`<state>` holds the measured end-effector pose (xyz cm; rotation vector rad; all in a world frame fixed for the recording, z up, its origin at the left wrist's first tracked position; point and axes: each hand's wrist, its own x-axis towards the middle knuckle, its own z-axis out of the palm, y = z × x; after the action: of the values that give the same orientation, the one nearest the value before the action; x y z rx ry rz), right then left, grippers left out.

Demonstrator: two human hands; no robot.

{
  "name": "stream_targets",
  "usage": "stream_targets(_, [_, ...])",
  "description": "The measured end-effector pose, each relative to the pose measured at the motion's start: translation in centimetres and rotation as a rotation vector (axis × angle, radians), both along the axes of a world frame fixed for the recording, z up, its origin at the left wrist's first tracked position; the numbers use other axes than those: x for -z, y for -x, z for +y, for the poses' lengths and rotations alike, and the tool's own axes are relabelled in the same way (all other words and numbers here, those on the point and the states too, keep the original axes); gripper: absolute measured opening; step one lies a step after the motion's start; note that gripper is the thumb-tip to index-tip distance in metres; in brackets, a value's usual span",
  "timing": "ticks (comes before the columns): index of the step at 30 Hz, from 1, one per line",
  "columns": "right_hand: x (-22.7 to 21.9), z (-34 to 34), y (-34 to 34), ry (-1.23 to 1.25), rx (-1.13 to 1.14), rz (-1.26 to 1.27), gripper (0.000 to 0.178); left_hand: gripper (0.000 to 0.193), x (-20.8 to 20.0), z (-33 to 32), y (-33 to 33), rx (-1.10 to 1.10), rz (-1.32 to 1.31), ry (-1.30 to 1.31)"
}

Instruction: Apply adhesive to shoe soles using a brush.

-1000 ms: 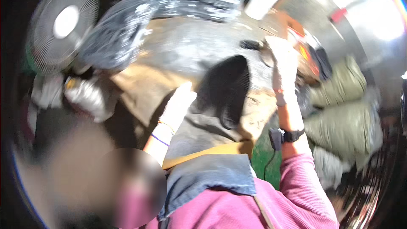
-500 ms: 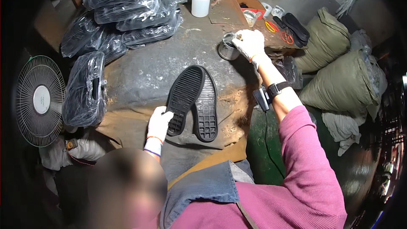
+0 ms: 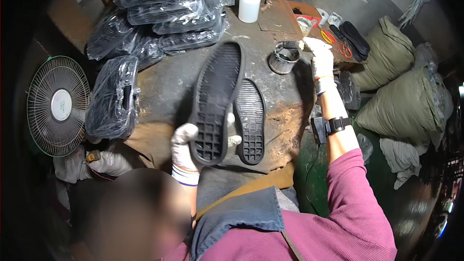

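Observation:
My left hand [image 3: 183, 146], in a white glove, grips the heel end of a black shoe sole [image 3: 218, 99]. That sole is raised off the bench, its hollow, gridded side facing up. Fingertips show past its right edge. A second black sole [image 3: 253, 122] lies on the bench just to the right, partly covered by the raised one. My right hand [image 3: 319, 60], also gloved, is closed on a brush with dark bristles [image 3: 291, 45]. The bristles sit over the mouth of a small metal can [image 3: 281, 65]; the brush's handle is mostly hidden by the glove.
Plastic-wrapped black bundles [image 3: 166, 17] pile up at the back left. A white bottle [image 3: 249, 2] stands behind the bench, with orange-handled scissors [image 3: 328, 36] to its right. A fan [image 3: 60, 105] is at the left, and green sacks [image 3: 398, 94] at the right.
My left hand has lifted one sole off the other, up from the bench. My right hand has drawn the brush up out of the can to its rim. The whole view has shifted slightly.

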<state>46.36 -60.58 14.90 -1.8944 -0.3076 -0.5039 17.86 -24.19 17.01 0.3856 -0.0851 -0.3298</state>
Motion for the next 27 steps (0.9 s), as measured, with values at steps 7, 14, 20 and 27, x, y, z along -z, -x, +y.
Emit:
stream_targets(7, [2.2, -0.9, 0.8, -0.582, -0.077, 0.306, 0.017, 0.089, -2.2, -3.3, -1.7, 0.073, 0.004, 0.435])
stream_targets(14, [0.5, 2.5, 4.2, -0.236, -0.018, 0.014, 0.018, 0.075, -0.4, -4.4, -1.8, -0.020, 0.180, 0.251])
stream_targets(20, [-2.1, 10.5, 8.4, 0.223, -0.039, -0.246, 0.023, 0.073, 0.0, -5.4, -0.6, 0.016, 0.189, 0.114])
stream_targets(27, [-2.8, 13.6, 11.3, 0.350, -0.187, -0.317, 0.022, 0.076, 0.9, -3.0, 0.1, 0.105, 0.270, 0.096])
